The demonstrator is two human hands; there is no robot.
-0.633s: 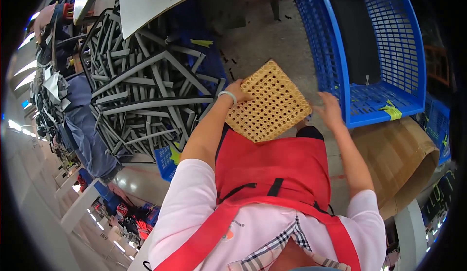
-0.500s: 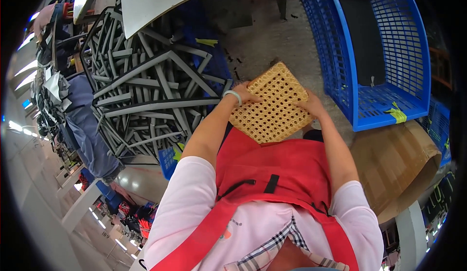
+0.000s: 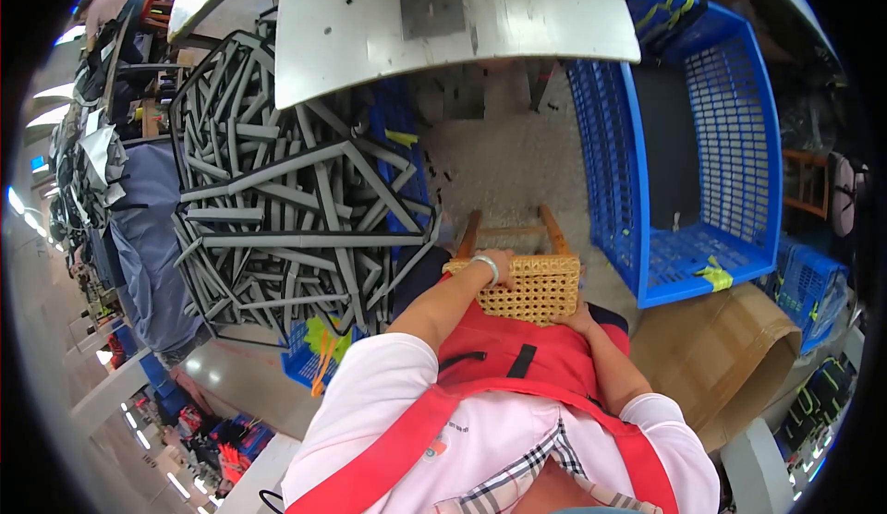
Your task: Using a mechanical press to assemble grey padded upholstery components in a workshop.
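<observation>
The woven cane panel has swung from tilted to level on the lap, at six o'clock from the wooden frame, left hand clamped on top, right hand under its corner; grip evenly.

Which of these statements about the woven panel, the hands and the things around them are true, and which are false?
1. The left hand rests on the top edge of the woven cane panel. True.
2. The panel lies flat inside the blue crate. False: it is at the person's lap, on a red apron, in front of two wooden legs.
3. A heap of grey frames lies to the person's left. True.
4. The right hand is raised clear of the panel. False: it sits at the panel's lower right corner.
5. The left wrist is bare. False: it wears a pale bracelet.
</observation>
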